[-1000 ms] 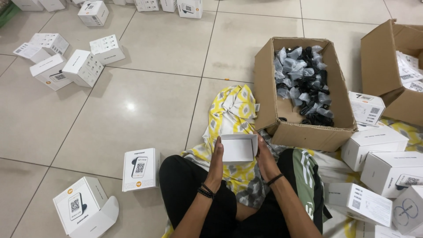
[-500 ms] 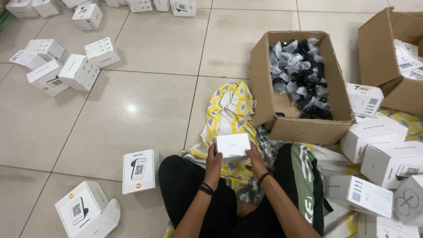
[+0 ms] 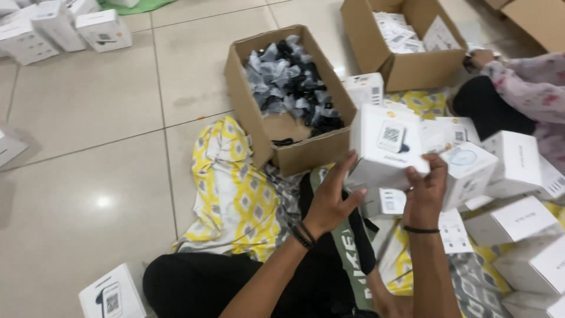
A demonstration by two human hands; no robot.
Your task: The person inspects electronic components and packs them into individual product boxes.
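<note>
White cardboard forms the small square box (image 3: 385, 147) held up in both hands above the person's lap, in front of the near corner of the open brown carton (image 3: 288, 97) on the tiled floor (image 3: 88, 118). The left hand (image 3: 329, 200) is clasped on the box's lower left edge, fingers curled under it; the right hand (image 3: 426, 188) is closed on its lower right corner, thumb on the front face. The box looks shut and squared, with a printed picture of a dark device on its upper face and crisp, undented edges.

Judged from the layout, the work is partly done: many like white boxes (image 3: 518, 194) are heaped on the yellow patterned cloth (image 3: 235, 188) to the right, and others lie toward the far left corner of the floor (image 3: 65, 26). What is left appears considerable, since the brown carton holds a pile of dark items in clear wrapping (image 3: 291, 82). A second brown carton (image 3: 406, 41) beyond it holds small white packets. Another person's sleeve in a pale floral print (image 3: 524, 88) shows at the right edge.
</note>
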